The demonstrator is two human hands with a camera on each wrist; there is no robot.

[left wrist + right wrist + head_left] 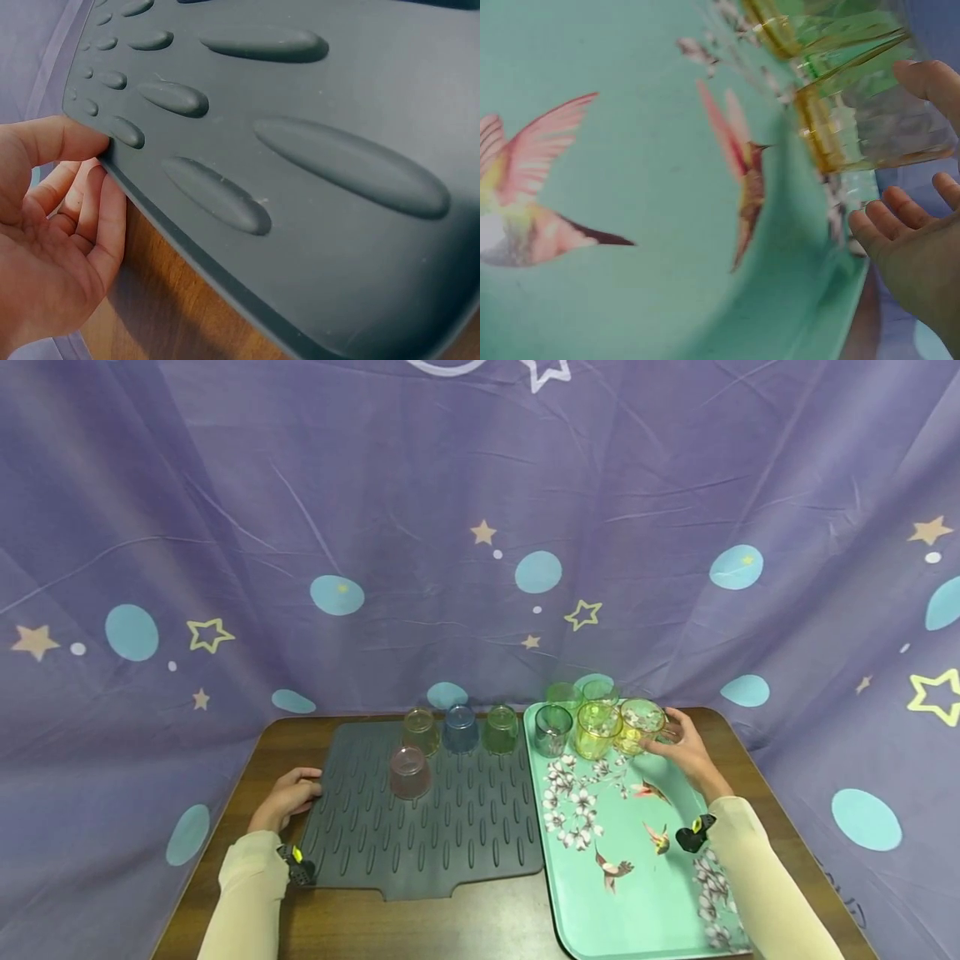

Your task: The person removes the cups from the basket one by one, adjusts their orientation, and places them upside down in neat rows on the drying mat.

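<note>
Left hand (288, 795): rests at the left edge of the dark grey ribbed drying mat (427, 827). In the left wrist view the thumb lies on the mat's edge and the fingers (90, 217) are loosely bent just beside or under the rim; it looks like a light pinch, though the grip is not fully shown.

Right hand (686, 747): at the far end of the mint-green tray (637, 893) printed with hummingbirds and blossom. The right wrist view shows the thumb against the side of the amber-yellow glass (640, 725), with the fingers (889, 225) spread and relaxed below it, not closed round it. Contact is a touch, not a firm hold.

Near ground: wooden table (450, 927), bearing mat on the left and tray on the right, the two touching along their inner edges.

Far ground, on the mat: a pink tumbler (409, 772) upside down, and beyond it a row of three upturned tumblers, amber (420, 730), blue (461, 727) and green (501, 729).

Far ground, on the tray: upright glasses clustered together, including a smoky grey one (553, 729) and a yellow one (597, 730).

Governing relation: the amber-yellow glass stands upright, its axis vertical, directly left of the right hand and well apart from the left hand. The right hand is by far the nearer.
</note>
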